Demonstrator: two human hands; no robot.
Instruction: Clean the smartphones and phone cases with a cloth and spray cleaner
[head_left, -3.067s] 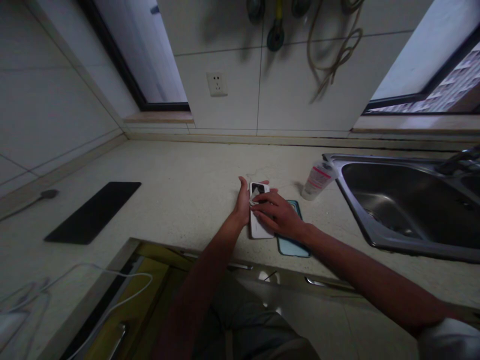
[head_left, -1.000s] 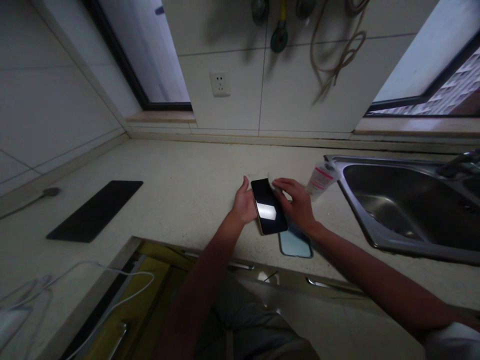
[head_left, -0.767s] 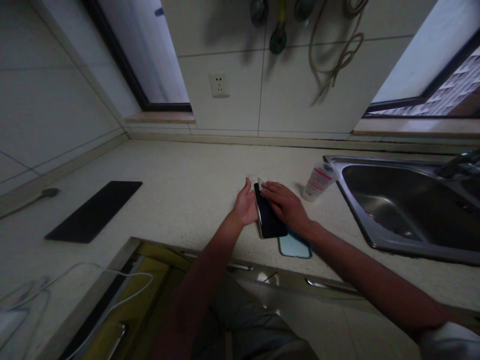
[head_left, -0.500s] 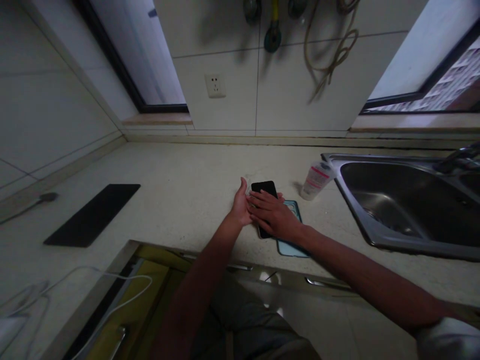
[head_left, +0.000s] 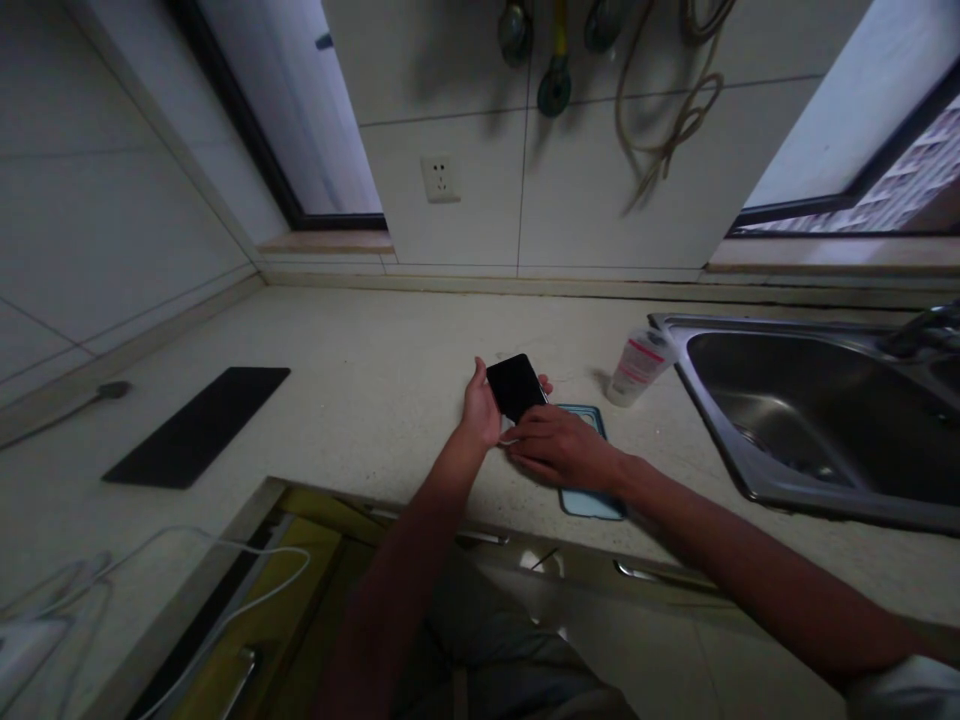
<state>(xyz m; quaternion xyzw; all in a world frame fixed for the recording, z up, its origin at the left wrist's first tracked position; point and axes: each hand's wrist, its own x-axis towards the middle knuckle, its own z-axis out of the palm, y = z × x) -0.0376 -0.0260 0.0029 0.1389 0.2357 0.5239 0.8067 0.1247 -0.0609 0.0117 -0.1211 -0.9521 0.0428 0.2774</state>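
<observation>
A phone with a dark screen facing up is held at its left edge by my left hand, tilted a little off the pale counter. My right hand lies over the phone's near end, fingers pressed together on a small white wipe or cloth that barely shows. A light blue phone case lies flat on the counter under and beside my right wrist.
A white bottle with a red label stands by the steel sink at the right. A black mat lies at the left. White cables trail at the lower left. An open drawer sits below the counter edge.
The phone was turned from its white back to its dark screen. My right hand has slid from the phone's far end down to its near end. My left hand keeps its hold.
</observation>
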